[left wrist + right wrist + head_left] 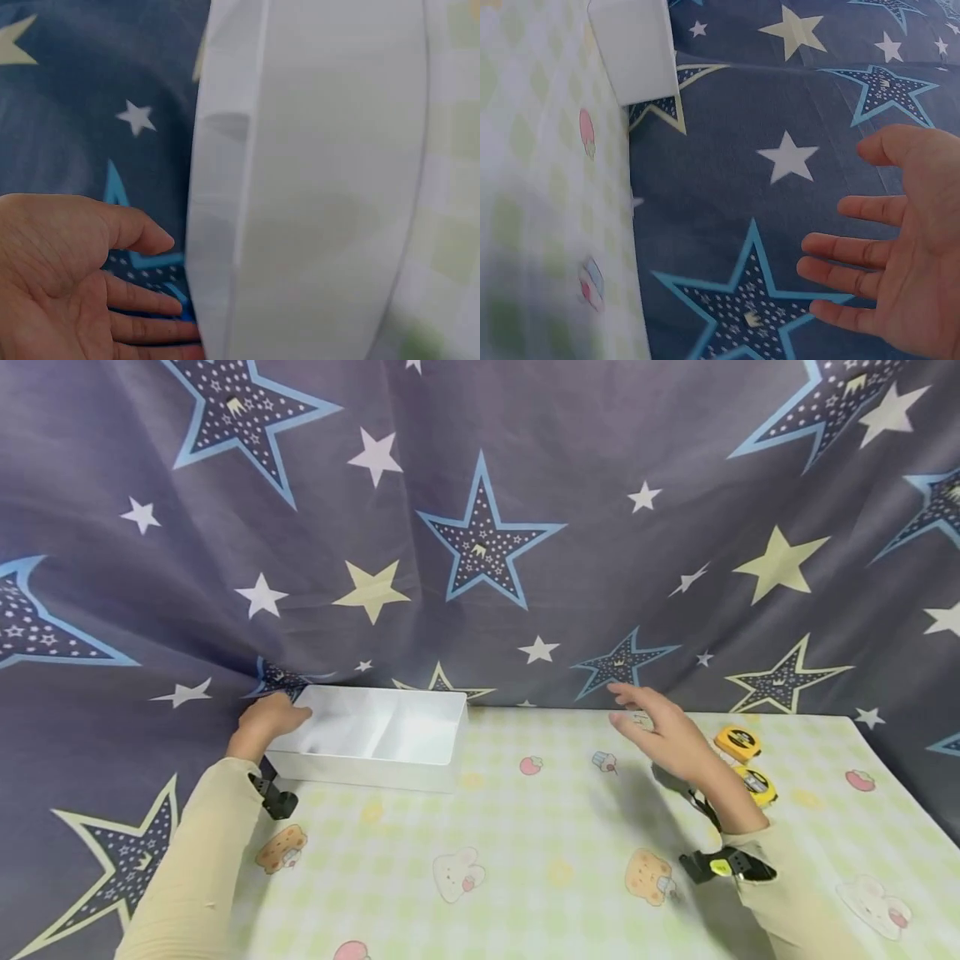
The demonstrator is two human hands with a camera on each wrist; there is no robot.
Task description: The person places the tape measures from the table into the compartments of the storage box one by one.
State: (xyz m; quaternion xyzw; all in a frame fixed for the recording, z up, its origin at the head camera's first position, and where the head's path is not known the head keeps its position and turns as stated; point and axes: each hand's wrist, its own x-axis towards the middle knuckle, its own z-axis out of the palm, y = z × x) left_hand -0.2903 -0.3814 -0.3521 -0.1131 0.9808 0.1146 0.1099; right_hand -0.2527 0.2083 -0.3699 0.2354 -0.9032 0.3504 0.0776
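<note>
A white two-compartment box stands at the back left of the table. My left hand is at its left end. In the left wrist view, the left hand has its fingers extended beside the box wall, the fingertips at its edge; whether they touch cannot be told. My right hand hovers over the back right, holding nothing, its fingers spread and loosely bent. Close to its wrist lie a yellow tape measure and a second yellow tape measure, partly behind the forearm.
A tablecloth with pale green checks and cartoon prints covers the table. Behind it and on the left hangs a dark star-printed curtain, close against the box. Something dark lies below the right hand, mostly hidden.
</note>
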